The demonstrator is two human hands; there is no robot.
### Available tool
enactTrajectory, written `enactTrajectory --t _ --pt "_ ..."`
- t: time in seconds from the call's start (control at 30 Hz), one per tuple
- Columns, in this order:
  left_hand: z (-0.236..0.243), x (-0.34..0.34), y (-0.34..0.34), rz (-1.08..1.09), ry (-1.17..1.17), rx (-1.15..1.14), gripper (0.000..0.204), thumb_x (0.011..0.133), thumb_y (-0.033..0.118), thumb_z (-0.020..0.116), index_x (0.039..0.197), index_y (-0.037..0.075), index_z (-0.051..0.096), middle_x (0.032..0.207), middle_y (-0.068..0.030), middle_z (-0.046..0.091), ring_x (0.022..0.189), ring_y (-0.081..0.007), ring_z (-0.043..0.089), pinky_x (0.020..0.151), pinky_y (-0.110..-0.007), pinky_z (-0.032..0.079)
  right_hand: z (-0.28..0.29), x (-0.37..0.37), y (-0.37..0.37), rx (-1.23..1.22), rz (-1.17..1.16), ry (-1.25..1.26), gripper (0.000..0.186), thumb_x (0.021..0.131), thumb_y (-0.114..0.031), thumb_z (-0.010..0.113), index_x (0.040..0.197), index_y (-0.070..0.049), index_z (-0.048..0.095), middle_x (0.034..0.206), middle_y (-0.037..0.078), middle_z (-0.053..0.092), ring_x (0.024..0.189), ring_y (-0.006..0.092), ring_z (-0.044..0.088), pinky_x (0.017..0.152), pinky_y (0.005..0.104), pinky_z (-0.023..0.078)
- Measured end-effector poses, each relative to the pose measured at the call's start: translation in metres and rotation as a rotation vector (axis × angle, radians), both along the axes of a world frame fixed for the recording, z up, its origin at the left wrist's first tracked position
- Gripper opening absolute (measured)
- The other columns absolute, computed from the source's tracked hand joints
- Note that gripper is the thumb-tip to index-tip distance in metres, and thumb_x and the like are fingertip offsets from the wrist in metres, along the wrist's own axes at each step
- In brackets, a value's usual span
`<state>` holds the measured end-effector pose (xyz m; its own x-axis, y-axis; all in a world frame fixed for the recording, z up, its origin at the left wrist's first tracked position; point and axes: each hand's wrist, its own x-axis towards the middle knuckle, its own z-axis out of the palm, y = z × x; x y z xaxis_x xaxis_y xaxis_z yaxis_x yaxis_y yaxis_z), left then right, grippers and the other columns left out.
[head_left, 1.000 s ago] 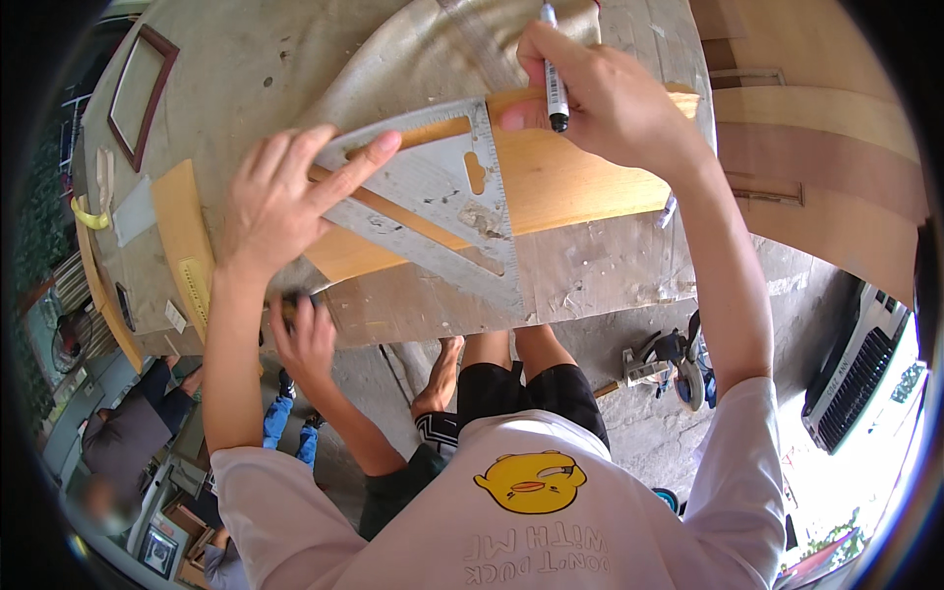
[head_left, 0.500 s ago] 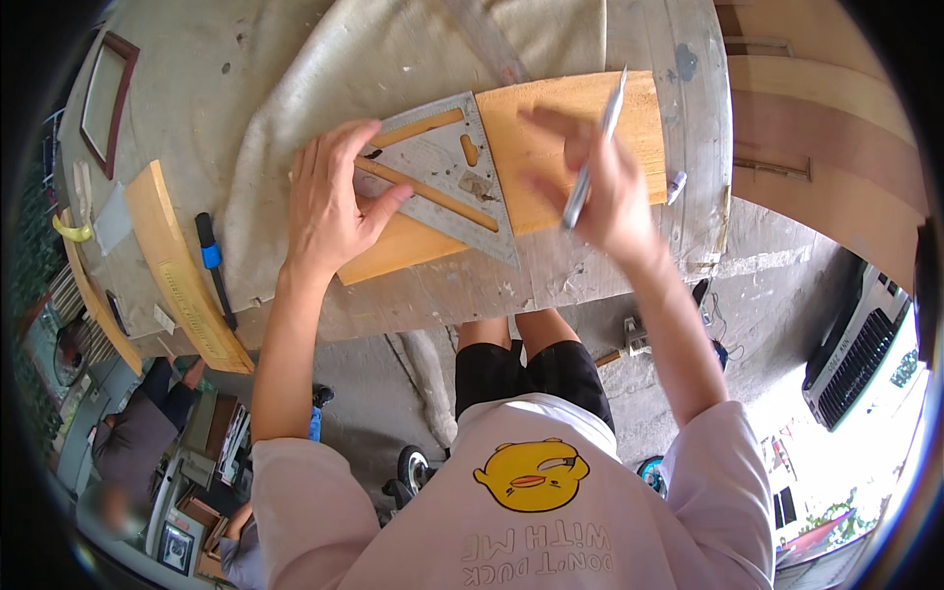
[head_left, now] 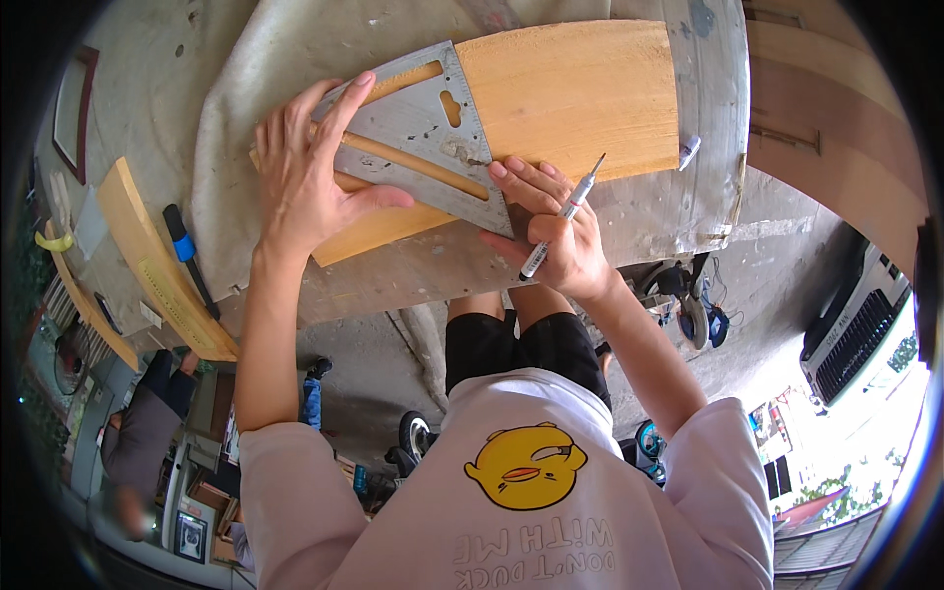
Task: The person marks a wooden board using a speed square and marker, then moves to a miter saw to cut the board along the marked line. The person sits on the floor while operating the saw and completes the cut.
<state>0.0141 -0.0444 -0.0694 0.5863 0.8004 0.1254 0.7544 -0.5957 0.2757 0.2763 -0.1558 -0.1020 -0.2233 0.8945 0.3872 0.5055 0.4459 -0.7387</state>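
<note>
My left hand [head_left: 305, 187] grips the grey metal triangular square [head_left: 403, 118], fingers bent over its upper left and thumb stretched across its lower part. The square lies on a curved light wooden board [head_left: 560, 88]. My right hand [head_left: 551, 236] holds a marker pen [head_left: 570, 209] with its thin point up and to the right, while its fingertips rest at the square's lower right edge. A small pale cylindrical item [head_left: 688, 149] lies beside the board's right end.
The workbench [head_left: 678, 211] carries a beige cloth [head_left: 246, 88], a second curved board [head_left: 162, 256], a blue-and-black tool [head_left: 184, 246] and an empty frame [head_left: 74, 108]. Plywood sheets [head_left: 826, 177] stand right. A person [head_left: 147, 433] is lower left; power tools [head_left: 688, 305] sit below.
My right hand has moved down and left to the square's edge, turning the pen. The board and square appear higher in view. The other person's hand near my left arm is no longer seen.
</note>
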Motion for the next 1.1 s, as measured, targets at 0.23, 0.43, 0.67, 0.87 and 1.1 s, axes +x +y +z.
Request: enactTrajectory --t 0.23,0.43,0.67,0.87,1.1 --pt "0.001 0.001 0.001 -0.022 0.001 -0.002 0.107 0.057 0.083 0.062 0.144 0.023 0.045 0.126 -0.0057 0.050 0.107 -0.0271 0.051 0.092 -0.045 0.037 -0.002 0.002 0.000 0.004 0.001 0.004 0.046 0.072 -0.014 0.081 0.074 -0.009 0.035 0.122 0.022 0.064 0.117 0.0358 0.061 0.098 0.0481 0.049" --pt "0.001 -0.001 0.001 -0.056 -0.034 0.003 0.102 0.059 0.077 0.068 0.143 0.025 0.045 0.129 -0.0083 0.049 0.111 -0.0282 0.050 0.093 -0.045 0.037 0.001 0.003 0.000 -0.052 0.019 0.003 0.043 0.074 -0.015 0.080 0.074 -0.009 0.037 0.124 0.019 0.064 0.119 0.0332 0.060 0.098 0.0468 0.049" --pt "0.010 0.013 -0.019 -0.111 0.029 0.058 0.101 0.062 0.073 0.070 0.147 0.029 0.039 0.150 -0.0151 0.036 0.132 -0.0342 0.042 0.106 -0.048 0.034 0.002 0.005 -0.001 -0.061 0.020 -0.020 0.042 0.074 -0.018 0.078 0.076 -0.009 0.038 0.126 0.016 0.063 0.121 0.0310 0.059 0.098 0.0465 0.049" --pt "-0.011 0.035 -0.076 -0.075 0.041 -0.019 0.080 0.077 0.062 0.067 0.144 0.025 0.045 0.150 -0.0150 0.038 0.138 -0.0372 0.036 0.109 -0.055 0.032 0.006 0.020 -0.001 -0.089 0.080 0.007 0.047 0.072 -0.024 0.081 0.080 -0.009 0.037 0.124 0.019 0.063 0.120 0.0337 0.059 0.098 0.0475 0.049" --pt "-0.017 0.034 -0.080 -0.106 0.053 0.126 0.071 0.071 0.037 0.081 0.136 0.020 0.056 0.142 -0.0058 0.047 0.134 -0.0378 0.043 0.105 -0.054 0.042 0.004 0.055 -0.011 -0.016 -0.040 -0.106 0.047 0.073 -0.024 0.081 0.080 -0.009 0.037 0.123 0.020 0.064 0.119 0.0346 0.060 0.098 0.0479 0.049"
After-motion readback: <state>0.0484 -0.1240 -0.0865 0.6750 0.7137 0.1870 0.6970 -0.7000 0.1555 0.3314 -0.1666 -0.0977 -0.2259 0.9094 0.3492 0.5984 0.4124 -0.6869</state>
